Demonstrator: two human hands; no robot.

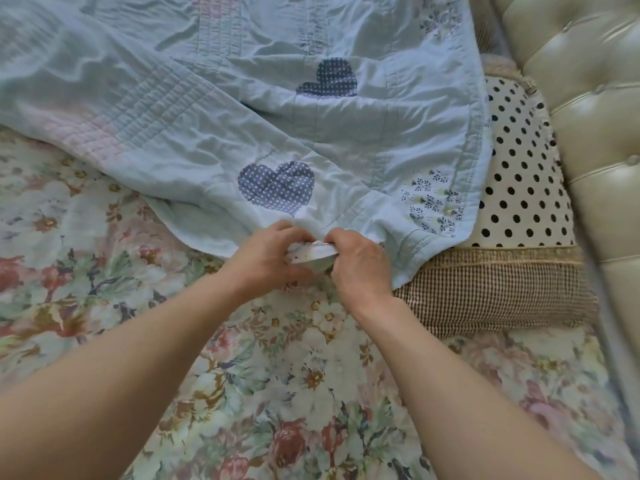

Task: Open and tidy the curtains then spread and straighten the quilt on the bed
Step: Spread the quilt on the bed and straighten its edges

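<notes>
A pale blue quilt [214, 109] with dotted blue heart patches lies rumpled across the upper part of the bed. Its near edge is folded up at the middle. My left hand [266, 258] and my right hand [360, 265] sit side by side there, both gripping that folded edge, fingers curled round the cloth. A bit of white underside shows between the two hands. The quilt's right border runs down beside the pillows. No curtains are in view.
A floral bedsheet [277, 393] covers the near part of the bed. A polka-dot pillow [519, 174] and a brown checked pillow [491, 292] lie at the right, against a cream tufted headboard [581, 98].
</notes>
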